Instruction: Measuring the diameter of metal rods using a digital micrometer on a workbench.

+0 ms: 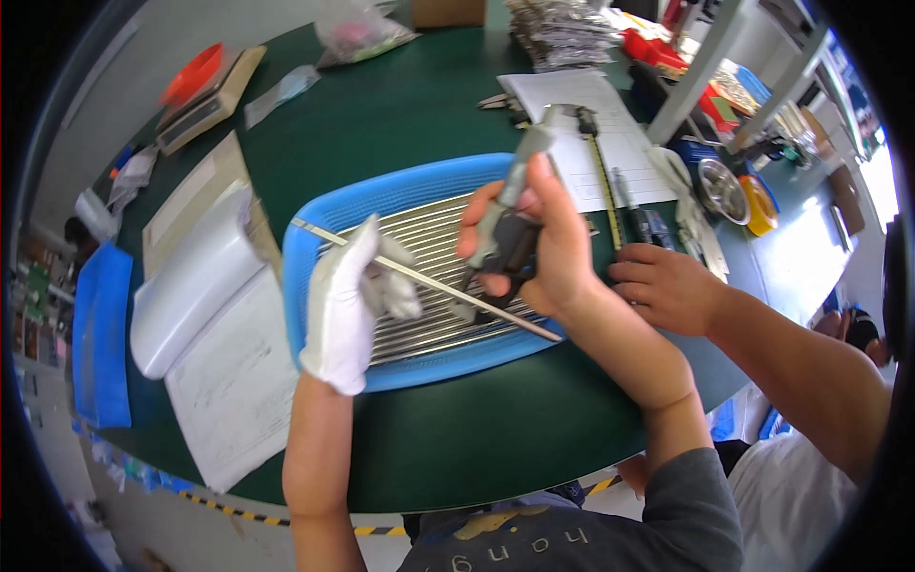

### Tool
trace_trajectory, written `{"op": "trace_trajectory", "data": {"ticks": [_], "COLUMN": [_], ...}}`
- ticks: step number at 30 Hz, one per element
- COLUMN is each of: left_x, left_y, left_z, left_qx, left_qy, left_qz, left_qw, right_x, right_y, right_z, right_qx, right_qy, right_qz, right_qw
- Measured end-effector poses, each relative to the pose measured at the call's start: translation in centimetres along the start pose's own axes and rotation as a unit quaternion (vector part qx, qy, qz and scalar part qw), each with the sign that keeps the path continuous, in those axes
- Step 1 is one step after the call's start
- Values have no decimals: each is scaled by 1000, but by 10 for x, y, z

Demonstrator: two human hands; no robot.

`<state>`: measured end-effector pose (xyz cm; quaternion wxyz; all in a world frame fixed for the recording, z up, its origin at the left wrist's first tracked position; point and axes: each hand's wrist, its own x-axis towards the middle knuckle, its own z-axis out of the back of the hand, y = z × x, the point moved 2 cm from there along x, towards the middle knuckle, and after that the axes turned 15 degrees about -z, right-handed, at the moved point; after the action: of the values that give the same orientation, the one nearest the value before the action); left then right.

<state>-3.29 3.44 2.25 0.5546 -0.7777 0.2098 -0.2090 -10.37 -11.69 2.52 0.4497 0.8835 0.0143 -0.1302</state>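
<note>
Extends bare left forearm [319, 439] nearly straight ahead, with white-gloved left grip [357, 300] curled at the fingers [398, 291]. Angles bare right forearm [624, 343] forward and leftward, with elbow [675, 393] bent, ungloved right grip [534, 234] closed, and thumb [541, 178] pointing up.

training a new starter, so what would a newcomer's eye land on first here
Probably the blue basket of slender metal rods in the middle of the green table. Over it, the white-gloved left hand holds a thin metal strip slantwise, while the bare right hand grips a grey-and-black caliper-like tool. The bright orange-red dish also stands out at the upper left.
</note>
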Motion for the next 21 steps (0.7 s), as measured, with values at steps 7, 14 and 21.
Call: {"op": "trace_trajectory", "data": {"ticks": [7, 14, 21], "left_x": [2, -2, -2], "left_y": [8, 9, 9], "left_z": [1, -3, 8], "left_qx": [3, -17, -46], "left_qy": [-46, -47, -20], "left_qz": [13, 16, 26], "left_qw": [999, 999, 998], "right_x": [5, -1, 2], "right_y": [-8, -4, -5], "right_z": [1, 5, 1], "right_qx": [21, -46, -58], "right_qy": [-4, -13, 4], "right_qz": [-13, -12, -9], "right_qw": [1000, 999, 998]}}
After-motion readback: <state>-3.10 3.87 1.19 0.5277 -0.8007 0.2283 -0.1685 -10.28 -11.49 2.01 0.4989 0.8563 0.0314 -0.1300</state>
